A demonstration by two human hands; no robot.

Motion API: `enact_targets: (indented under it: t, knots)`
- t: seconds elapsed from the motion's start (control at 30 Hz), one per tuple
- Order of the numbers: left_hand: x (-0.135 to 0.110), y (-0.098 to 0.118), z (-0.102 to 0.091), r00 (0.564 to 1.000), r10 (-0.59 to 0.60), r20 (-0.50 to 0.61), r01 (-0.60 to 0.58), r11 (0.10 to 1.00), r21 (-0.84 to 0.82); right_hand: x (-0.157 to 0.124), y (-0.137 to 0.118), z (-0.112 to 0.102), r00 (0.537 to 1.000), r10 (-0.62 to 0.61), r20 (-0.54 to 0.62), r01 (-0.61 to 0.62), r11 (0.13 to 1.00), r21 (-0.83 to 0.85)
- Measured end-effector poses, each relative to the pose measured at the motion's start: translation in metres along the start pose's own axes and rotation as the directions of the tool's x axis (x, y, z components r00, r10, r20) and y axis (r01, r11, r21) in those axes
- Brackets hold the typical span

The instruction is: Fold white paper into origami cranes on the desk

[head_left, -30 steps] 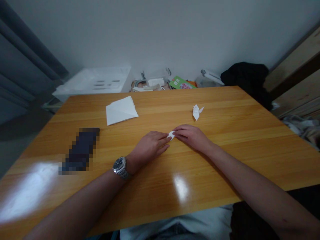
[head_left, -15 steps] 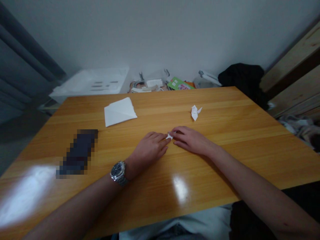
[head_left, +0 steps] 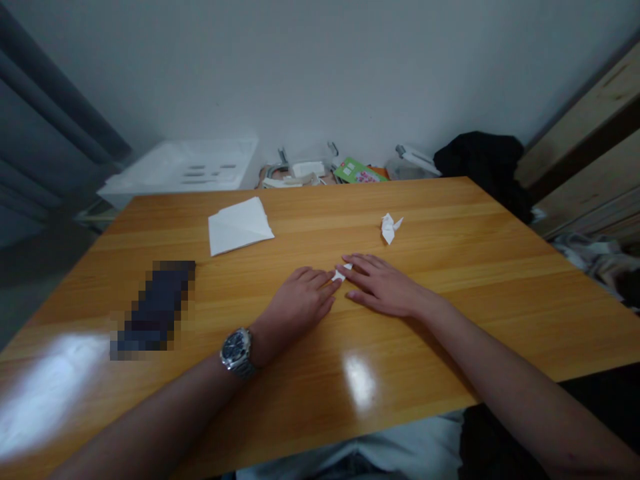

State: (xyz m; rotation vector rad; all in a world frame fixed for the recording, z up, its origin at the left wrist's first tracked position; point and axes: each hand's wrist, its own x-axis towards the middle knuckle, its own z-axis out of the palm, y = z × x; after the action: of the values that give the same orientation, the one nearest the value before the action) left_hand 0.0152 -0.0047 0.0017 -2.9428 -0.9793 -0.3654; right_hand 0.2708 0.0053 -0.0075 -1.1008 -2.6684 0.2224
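Note:
A small piece of folded white paper [head_left: 343,272] lies on the table in front of me, partly covered by my fingertips. My left hand [head_left: 303,298] holds its left end down against the wood, fingers pressed together. From the other side, my right hand [head_left: 383,283] rests with its fingers stretched and spread, the tips of a couple touching the paper's right end. The thumb of this hand is apart from the paper. Beyond it stands a folded paper figure [head_left: 389,229], like an origami bird with a pointed end.
A stack of white paper sheets [head_left: 240,225] lies at the back left of the wooden table [head_left: 430,373]. A dark, pixelated flat object [head_left: 157,307] is at the left. Behind the table are a white tray-like box [head_left: 190,163], a green booklet [head_left: 359,171] and a black cloth-like heap [head_left: 480,160].
My right hand's fingers have spread wider, and more of the folded paper shows between my hands. My left hand has barely moved. The view has tilted slightly.

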Motion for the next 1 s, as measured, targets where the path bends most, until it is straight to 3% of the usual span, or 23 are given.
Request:
enact_targets:
  t: [0.3,0.73,1.0]
  knots:
    - [0.001,0.004,0.001,1.0,-0.001,-0.015,0.002,1.0,0.027,-0.003,-0.001,0.009,0.998,0.059,0.005,-0.059,0.998,-0.031]
    - [0.002,0.005,0.002,0.999,-0.038,-0.036,0.036,0.997,-0.061,0.003,-0.002,0.008,0.999,0.014,0.052,-0.013,0.999,-0.033]
    - [-0.001,0.011,0.001,0.998,-0.053,-0.042,0.053,0.999,0.003,0.001,-0.001,0.013,0.997,0.038,0.062,-0.037,0.999,-0.016]
